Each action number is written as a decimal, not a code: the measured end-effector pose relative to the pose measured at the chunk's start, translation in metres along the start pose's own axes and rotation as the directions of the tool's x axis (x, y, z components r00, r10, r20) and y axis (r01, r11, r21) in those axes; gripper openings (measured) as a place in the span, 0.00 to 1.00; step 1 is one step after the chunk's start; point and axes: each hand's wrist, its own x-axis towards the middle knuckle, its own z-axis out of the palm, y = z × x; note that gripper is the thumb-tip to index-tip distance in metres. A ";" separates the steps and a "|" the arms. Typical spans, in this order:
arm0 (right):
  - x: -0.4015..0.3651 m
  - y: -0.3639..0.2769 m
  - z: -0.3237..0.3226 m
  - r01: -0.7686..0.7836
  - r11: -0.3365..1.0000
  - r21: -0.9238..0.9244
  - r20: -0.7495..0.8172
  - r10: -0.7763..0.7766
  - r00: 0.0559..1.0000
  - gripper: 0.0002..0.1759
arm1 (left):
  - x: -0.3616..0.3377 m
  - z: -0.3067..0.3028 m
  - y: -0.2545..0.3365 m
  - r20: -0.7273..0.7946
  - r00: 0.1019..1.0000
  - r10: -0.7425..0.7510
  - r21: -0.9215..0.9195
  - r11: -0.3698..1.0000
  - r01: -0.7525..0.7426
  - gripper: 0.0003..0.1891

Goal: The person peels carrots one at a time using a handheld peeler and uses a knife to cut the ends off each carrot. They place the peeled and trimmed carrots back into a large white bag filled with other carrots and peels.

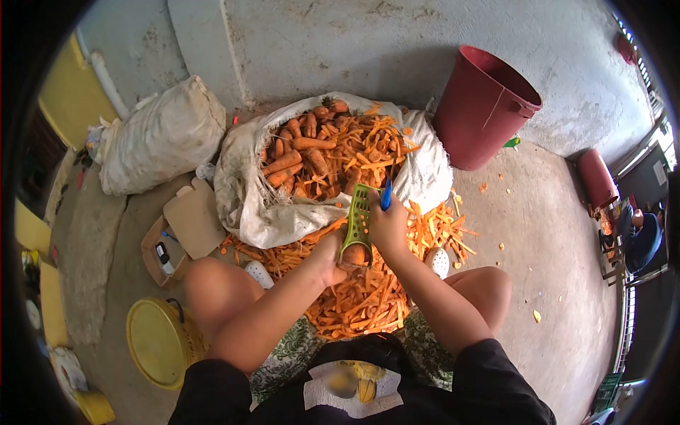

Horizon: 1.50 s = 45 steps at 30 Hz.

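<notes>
My left hand (328,259) is wrapped round a carrot (353,256), whose rounded end shows by my fingers. In my right hand (388,225) is a green plastic peeler (360,212) with a perforated body, its lower end against the carrot. A blue handle-like piece (386,195) sticks up from the same fist; what it belongs to is hidden. Below both hands lies a heap of orange carrot peelings (361,304). Just beyond them, an open white sack (248,221) holds whole carrots (285,161) and more peelings.
A tall red bin (476,117) stands right of the sack. On the left are a stuffed white sack (166,134), an open cardboard box (152,255) with small items, and a lidded yellow bucket (156,343). A person (643,237) sits at far right.
</notes>
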 end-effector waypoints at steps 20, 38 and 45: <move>0.001 -0.005 0.000 -0.052 0.978 0.202 -0.045 0.063 0.997 0.14 | 0.000 -0.003 0.000 0.020 0.999 0.031 -0.030 0.999 -0.030 0.14; 0.070 0.024 -0.054 -0.040 0.931 0.362 -0.385 0.188 0.904 0.13 | -0.025 0.003 0.010 0.157 0.987 -0.043 0.211 0.977 0.009 0.18; -0.005 -0.008 0.007 0.039 0.999 0.020 0.003 -0.039 0.999 0.09 | -0.007 -0.008 0.008 0.164 0.986 0.017 -0.151 0.989 0.008 0.13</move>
